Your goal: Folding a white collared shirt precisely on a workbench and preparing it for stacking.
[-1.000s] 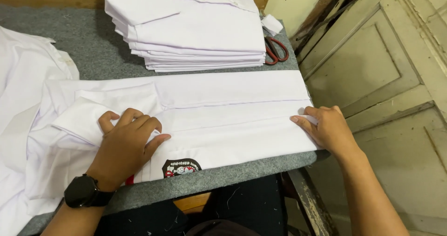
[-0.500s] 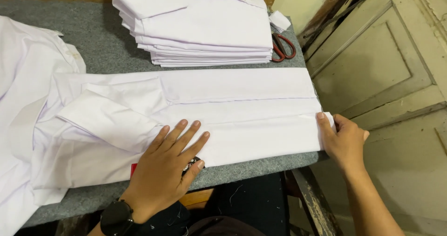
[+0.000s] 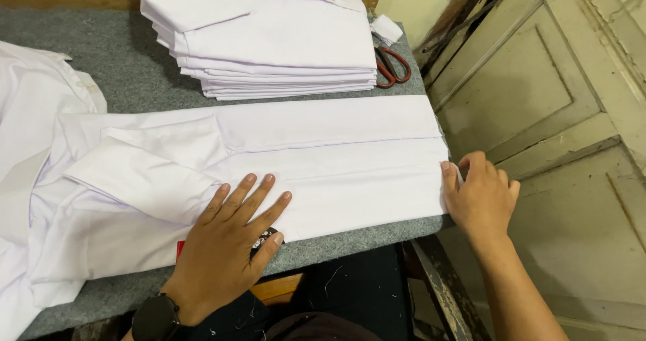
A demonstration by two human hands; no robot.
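Since a moment ago the left hand (image 3: 229, 247) has uncurled from the sleeve fold and now lies flat, fingers spread, on the near half of the white shirt (image 3: 323, 159), covering a dark badge at its hem. The right hand (image 3: 479, 196) has slid to the shirt's right end and pinches that edge. The shirt lies lengthwise on the grey counter (image 3: 128, 72), reaching its right edge. Behind it sit a stack of folded shirts (image 3: 269, 38) and red-handled scissors (image 3: 393, 65), with bare felt to the left.
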